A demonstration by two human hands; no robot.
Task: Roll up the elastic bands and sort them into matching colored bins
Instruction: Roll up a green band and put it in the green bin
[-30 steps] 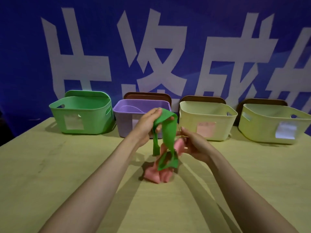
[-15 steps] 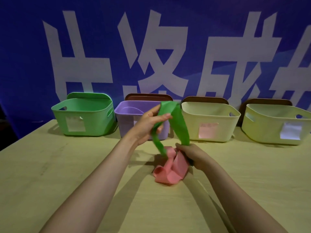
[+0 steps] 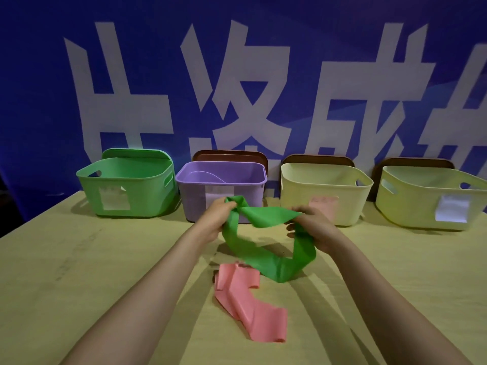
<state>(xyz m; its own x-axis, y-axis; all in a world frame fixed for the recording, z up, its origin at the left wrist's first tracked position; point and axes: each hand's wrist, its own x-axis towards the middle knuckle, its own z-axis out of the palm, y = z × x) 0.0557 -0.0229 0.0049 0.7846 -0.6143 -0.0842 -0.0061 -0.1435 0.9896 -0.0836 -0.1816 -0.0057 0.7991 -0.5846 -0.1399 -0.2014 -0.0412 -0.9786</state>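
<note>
A green elastic band (image 3: 266,248) hangs as a wide loop between my two hands above the table. My left hand (image 3: 217,219) pinches its left end, bunched at the fingertips. My right hand (image 3: 313,227) grips the band's right side, and the strip runs down through its palm. A pink band (image 3: 247,304) lies crumpled and flat on the table below the green loop, touched by neither hand. Along the back stand a green bin (image 3: 126,185), a purple bin (image 3: 221,188), a cream bin with a pink label (image 3: 324,191) and a yellow-green bin (image 3: 432,196).
The wooden table (image 3: 79,272) runs to a left edge near the green bin. Brown lids (image 3: 229,155) lean behind the bins against a blue banner with large white characters. A purple band shows inside the purple bin.
The green band has been lifted free of the pink one and spread sideways between my hands. The pink band has dropped flat onto the table, and my right hand has let it go.
</note>
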